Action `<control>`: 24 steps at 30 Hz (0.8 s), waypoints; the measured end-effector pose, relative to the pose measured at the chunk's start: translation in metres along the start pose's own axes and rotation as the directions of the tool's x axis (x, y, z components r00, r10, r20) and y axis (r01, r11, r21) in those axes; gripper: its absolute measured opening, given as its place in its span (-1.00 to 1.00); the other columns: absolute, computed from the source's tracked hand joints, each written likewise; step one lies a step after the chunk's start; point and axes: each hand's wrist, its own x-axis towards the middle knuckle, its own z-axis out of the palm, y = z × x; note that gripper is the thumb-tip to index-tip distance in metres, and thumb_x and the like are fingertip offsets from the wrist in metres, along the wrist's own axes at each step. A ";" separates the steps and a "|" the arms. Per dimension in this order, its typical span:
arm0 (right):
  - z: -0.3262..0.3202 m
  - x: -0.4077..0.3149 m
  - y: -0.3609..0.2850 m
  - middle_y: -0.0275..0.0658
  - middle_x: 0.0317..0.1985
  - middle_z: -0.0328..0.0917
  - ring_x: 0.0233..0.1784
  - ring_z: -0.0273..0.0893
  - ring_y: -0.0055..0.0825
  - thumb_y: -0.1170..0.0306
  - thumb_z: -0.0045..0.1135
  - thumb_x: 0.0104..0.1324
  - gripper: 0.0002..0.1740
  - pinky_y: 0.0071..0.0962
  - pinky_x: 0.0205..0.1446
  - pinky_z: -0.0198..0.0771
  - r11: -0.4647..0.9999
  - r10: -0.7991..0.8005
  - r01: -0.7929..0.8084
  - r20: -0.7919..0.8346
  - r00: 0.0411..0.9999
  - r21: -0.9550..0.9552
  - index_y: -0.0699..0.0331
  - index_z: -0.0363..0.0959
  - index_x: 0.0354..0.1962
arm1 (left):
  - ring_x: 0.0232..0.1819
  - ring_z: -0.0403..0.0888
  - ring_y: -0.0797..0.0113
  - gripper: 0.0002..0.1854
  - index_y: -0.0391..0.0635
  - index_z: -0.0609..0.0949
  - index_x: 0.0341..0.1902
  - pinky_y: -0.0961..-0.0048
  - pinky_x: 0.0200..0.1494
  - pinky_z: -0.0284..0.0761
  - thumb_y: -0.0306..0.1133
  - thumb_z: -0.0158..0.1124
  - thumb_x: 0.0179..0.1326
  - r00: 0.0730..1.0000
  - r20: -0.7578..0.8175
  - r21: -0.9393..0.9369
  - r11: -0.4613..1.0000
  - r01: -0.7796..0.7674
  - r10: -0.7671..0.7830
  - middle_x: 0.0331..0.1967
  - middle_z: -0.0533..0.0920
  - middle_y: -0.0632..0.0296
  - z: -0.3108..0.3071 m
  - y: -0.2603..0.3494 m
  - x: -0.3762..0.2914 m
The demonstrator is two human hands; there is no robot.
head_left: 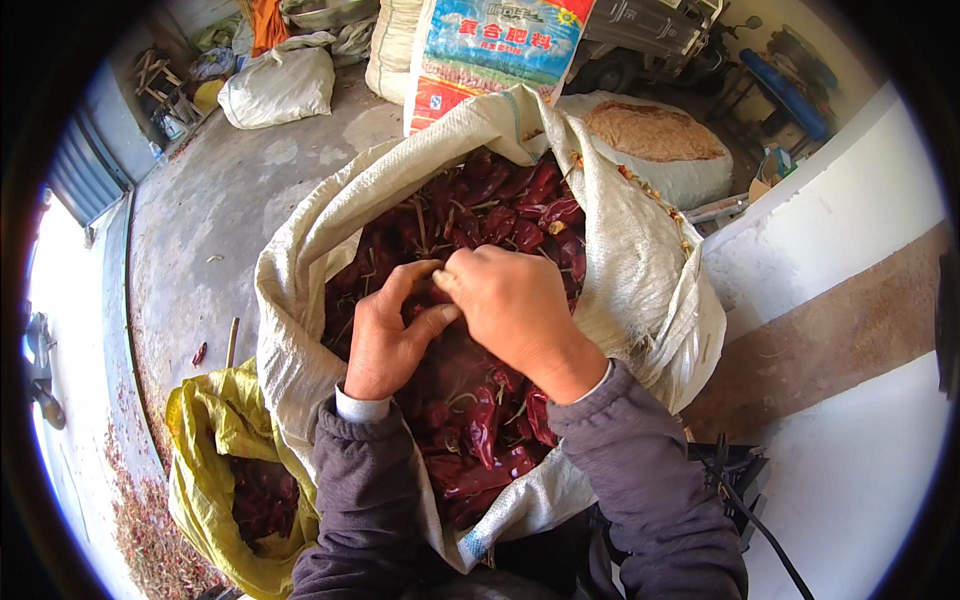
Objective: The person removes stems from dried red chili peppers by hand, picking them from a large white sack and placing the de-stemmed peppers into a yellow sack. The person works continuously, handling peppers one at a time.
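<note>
A large white woven sack [645, 247] with its rim rolled outward stands open before me, filled with dried red chili peppers [484, 427], many with stems. Both my hands are above the peppers near the middle of the sack, their fingertips meeting. My left hand [390, 322] has thumb and forefinger curved around a small dark red thing, probably a pepper, mostly hidden. My right hand [517, 307] is bent over it with thumb and fingers pinched together; what lies between them cannot be seen.
At lower left a yellow woven sack [217, 420] holds more red peppers. Stem debris [157, 536] lies on the floor beside it. Behind stand a printed fertilizer sack [499, 49], a white sack [281, 86] and a three-wheeled vehicle [637, 34]. A white wall [840, 187] rises at right.
</note>
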 end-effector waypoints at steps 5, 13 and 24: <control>0.003 -0.004 -0.008 -0.35 -0.52 0.46 -0.39 0.63 -0.42 0.44 0.26 0.09 -0.87 -0.43 -0.46 0.56 0.915 -0.212 0.211 0.035 0.977 -0.345 0.14 0.44 -0.46 | -0.19 0.73 0.20 -0.63 -0.25 0.67 0.03 0.35 -0.09 0.58 -0.57 0.44 0.10 0.999 0.049 0.029 0.999 0.012 -0.013 -0.25 0.73 0.01 -0.003 0.001 0.001; 0.023 -0.012 0.002 -0.12 -0.44 0.61 -0.41 0.63 -0.32 0.33 0.18 0.44 -0.75 -0.30 -0.33 0.48 0.832 0.305 -0.290 0.046 0.951 0.473 0.34 0.49 -0.36 | -0.29 0.67 0.31 -0.75 -0.29 0.68 -0.09 0.42 -0.17 0.55 -0.56 0.43 0.13 1.000 0.001 -0.023 1.000 0.005 -0.005 -0.32 0.72 0.07 -0.001 0.000 -0.002; 0.041 -0.022 -0.016 -0.57 -0.54 0.31 -0.55 0.15 -0.84 0.24 0.14 0.54 -0.77 -0.71 -0.55 0.06 -0.198 0.565 -0.439 0.468 0.680 0.876 0.17 0.47 -0.30 | -0.26 0.58 0.57 -0.80 -0.29 0.71 -0.07 0.54 -0.15 0.52 -0.53 0.41 0.24 0.989 -0.055 -0.290 0.950 0.114 -0.135 -0.33 0.72 0.32 -0.001 -0.008 -0.006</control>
